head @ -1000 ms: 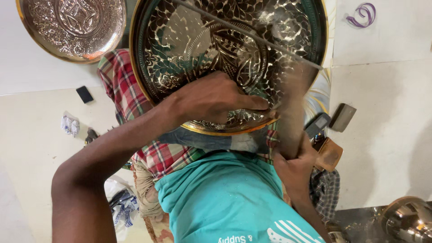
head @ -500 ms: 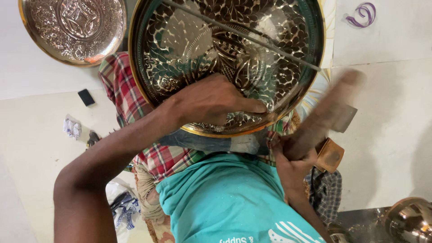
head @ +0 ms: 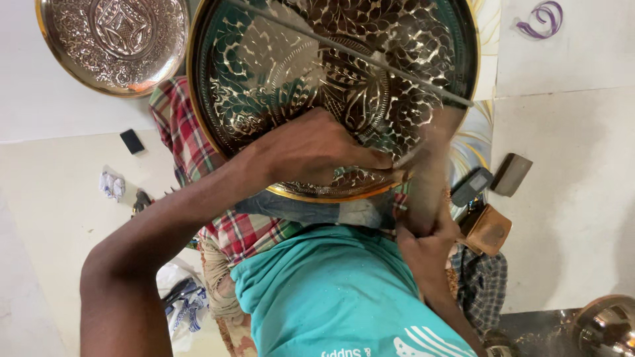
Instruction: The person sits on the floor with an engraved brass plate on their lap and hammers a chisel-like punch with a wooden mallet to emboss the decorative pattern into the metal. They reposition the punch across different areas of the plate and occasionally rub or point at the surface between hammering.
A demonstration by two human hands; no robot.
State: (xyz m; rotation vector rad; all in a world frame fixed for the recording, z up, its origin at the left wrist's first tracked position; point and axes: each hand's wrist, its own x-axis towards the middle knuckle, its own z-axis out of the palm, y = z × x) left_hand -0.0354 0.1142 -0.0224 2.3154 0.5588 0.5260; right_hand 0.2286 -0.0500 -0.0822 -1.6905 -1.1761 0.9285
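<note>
Two hands work one large round engraved brass tray (head: 331, 86), shiny, floral-patterned, gold-rimmed, resting on the person's lap. Left hand (head: 317, 152) lies spread on its lower rim; right hand (head: 426, 241) grips a blurred mallet (head: 433, 172) upright beside it.

A silvery engraved tray (head: 317, 73) with leaf and floral chasing and a golden rim fills twelve o'clock. A coppery embossed plate (head: 112, 39) lies at ten o'clock. The checked cloth (head: 178, 142) is red-green-white; the shirt (head: 331, 291) teal.
</note>
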